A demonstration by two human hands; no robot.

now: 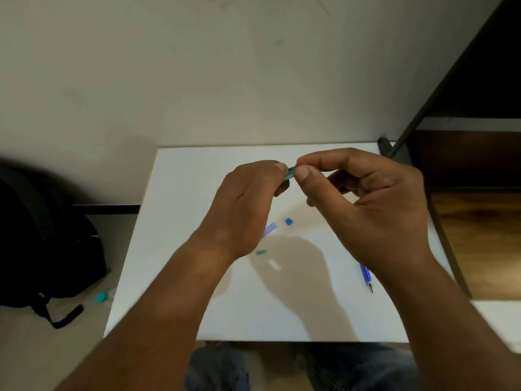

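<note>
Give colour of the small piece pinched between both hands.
Teal green. The small piece shows best in the head view, the only one.

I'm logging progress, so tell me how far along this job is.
Done: nothing looks assembled; a blue cap, a pale strip and a green bit lie loose on the white table. In hand: left hand and right hand pinch a green piece above it. Left: those loose parts and the blue pen lie untouched.
</note>
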